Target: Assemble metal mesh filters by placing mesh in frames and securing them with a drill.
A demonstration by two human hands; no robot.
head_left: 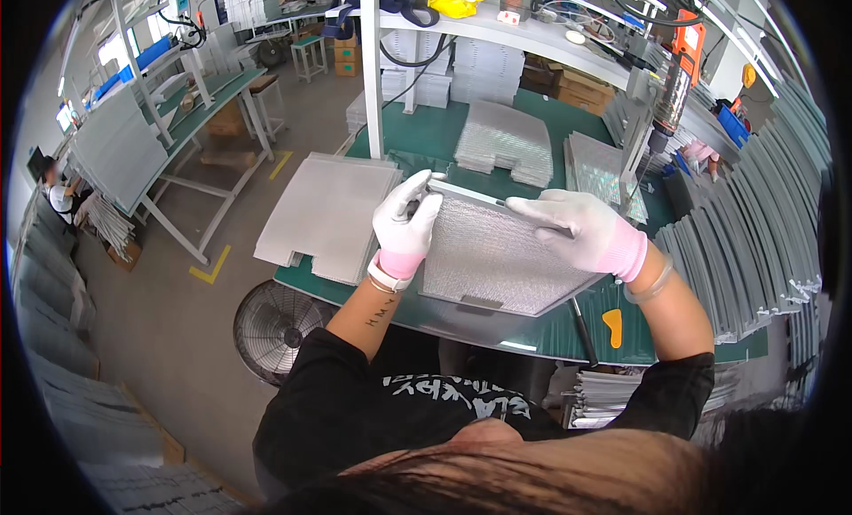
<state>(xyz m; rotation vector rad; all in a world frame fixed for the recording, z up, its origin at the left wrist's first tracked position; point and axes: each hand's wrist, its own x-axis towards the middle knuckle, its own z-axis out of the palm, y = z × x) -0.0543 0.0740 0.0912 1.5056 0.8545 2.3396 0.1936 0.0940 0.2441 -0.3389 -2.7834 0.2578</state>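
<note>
A flat silver panel [497,258] with a crinkled, foil-like face is tilted up over the green worktable [479,324], its lower side toward me. A pale metal strip [466,193] runs along its far edge. My left hand [406,215], in a white glove with a pink cuff, grips the panel's far left corner between thumb and fingers. My right hand [577,227], gloved alike, is closed over the far right edge, with its fingers pointing along the strip. Its thumb lies on the panel's face.
Pale sheets [324,213] are stacked to the left, and notched silver sheets [506,138] behind. A black-handled tool [583,331] and a yellow scraper-like piece [612,327] lie at right. An orange-topped power tool [679,71] hangs overhead. Grey frames [737,240] stand right; a fan [282,331] stands left.
</note>
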